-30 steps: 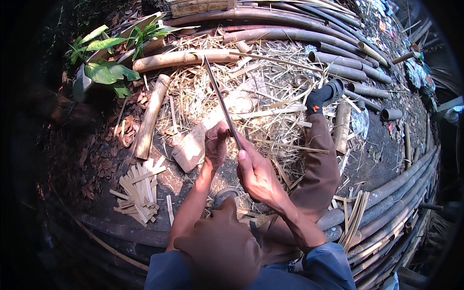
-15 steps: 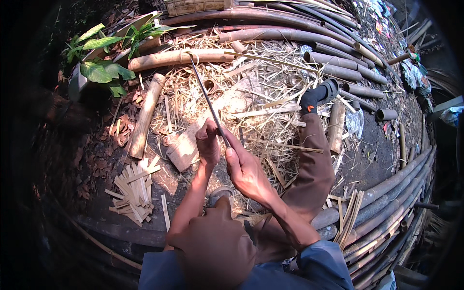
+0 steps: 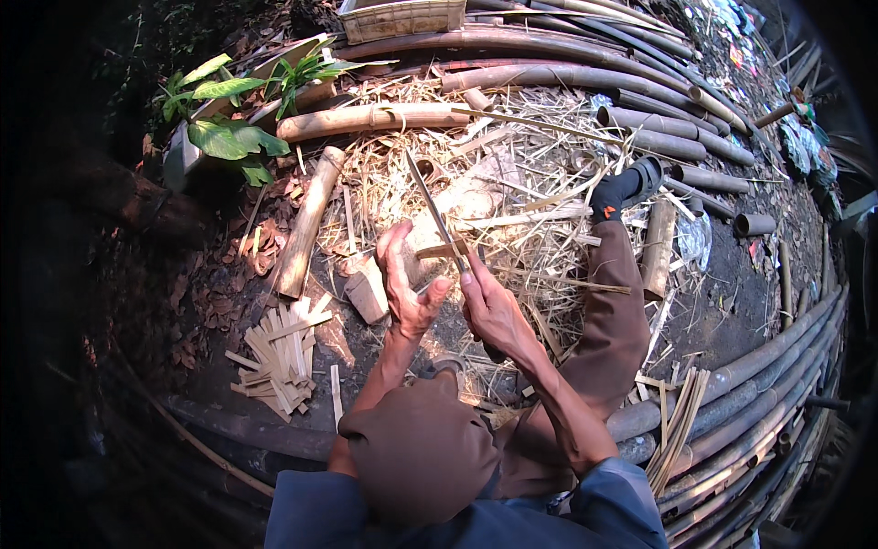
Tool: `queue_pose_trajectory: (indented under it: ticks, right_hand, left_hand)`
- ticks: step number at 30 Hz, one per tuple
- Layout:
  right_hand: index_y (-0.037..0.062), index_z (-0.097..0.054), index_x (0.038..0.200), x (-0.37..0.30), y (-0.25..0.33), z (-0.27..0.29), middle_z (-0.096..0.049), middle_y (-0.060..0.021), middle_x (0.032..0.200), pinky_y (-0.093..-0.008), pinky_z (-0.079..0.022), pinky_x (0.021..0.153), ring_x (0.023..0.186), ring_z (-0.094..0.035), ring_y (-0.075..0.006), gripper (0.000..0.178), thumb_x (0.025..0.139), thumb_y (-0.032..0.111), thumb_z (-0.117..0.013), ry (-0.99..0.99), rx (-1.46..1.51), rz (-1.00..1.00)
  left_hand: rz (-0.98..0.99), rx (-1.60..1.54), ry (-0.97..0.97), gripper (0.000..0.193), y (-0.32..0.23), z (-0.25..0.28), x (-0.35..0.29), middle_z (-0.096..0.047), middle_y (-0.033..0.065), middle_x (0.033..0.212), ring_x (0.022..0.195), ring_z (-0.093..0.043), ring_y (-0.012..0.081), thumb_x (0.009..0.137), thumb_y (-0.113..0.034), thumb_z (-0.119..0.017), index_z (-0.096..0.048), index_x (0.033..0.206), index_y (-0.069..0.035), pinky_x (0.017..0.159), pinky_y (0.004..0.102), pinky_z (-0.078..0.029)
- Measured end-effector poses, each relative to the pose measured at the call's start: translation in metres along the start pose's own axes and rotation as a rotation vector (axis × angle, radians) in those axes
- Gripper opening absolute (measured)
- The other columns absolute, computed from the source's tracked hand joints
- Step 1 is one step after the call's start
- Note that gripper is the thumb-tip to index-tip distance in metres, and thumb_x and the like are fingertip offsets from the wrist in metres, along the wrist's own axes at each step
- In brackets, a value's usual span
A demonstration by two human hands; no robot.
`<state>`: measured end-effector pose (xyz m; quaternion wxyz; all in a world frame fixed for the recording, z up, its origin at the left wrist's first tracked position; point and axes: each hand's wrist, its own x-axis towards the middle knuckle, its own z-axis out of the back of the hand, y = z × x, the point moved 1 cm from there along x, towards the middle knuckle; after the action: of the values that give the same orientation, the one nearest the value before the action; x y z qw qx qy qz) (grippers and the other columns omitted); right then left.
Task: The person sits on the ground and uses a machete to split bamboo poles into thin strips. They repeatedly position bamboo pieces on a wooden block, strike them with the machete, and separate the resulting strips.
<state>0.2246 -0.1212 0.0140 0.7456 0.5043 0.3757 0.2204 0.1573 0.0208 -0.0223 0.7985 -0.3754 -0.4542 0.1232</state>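
My right hand (image 3: 498, 316) is closed around a long, narrow knife (image 3: 428, 199), its blade pointing up and to the left. The dark end of the handle shows below my fist. A short, flat bamboo piece (image 3: 441, 250) lies across the blade near my right fingers; whether those fingers also pinch it is unclear. My left hand (image 3: 407, 284) is open, fingers raised and thumb apart, just left of that piece. Under my left arm lies a pile of pale split bamboo strips (image 3: 279, 361). A wooden block (image 3: 368, 291) sits on the ground beside my left hand.
Bamboo shavings (image 3: 549, 229) cover the ground ahead. Cut bamboo lengths (image 3: 311, 220) lie at the left, and long poles (image 3: 567, 73) stretch across the back. More poles (image 3: 732, 375) with a strip bundle (image 3: 677, 425) run at the right. A plastic crate (image 3: 402, 18) stands far back.
My left hand has opened and its fingers have spread away from the knife. A short bamboo piece now shows across the blade. The whole view has shifted slightly.
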Motion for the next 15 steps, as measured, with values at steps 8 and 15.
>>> queue_pose_trajectory:
  ticks: [8,15]
  right_hand:
    - [-0.0009,-0.064,0.105,-0.013,-0.043,-0.014,-0.063,-0.0259,0.074,-0.0401,-0.049,0.064,0.067,-0.066,-0.0346,0.030,0.079,0.014,-0.065,-0.114,-0.109,0.129]
    - [0.0025,-0.066,0.102,-0.020,-0.096,-0.023,-0.067,-0.0229,0.090,-0.0401,-0.051,0.066,0.079,-0.067,-0.0350,0.024,0.080,0.011,-0.063,-0.073,-0.328,0.174]
  left_hand:
    - [-0.179,0.137,0.202,0.036,-0.039,-0.001,-0.015,-0.062,0.0033,0.092,0.084,-0.055,0.0224,0.064,-0.010,-0.082,-0.069,0.098,-0.008,0.080,0.0348,-0.039]
    - [-0.223,-0.064,0.287,0.037,-0.020,-0.016,-0.066,-0.060,0.0001,0.090,0.082,-0.053,0.0202,0.065,-0.012,-0.081,-0.069,0.101,-0.011,0.080,0.0350,-0.039]
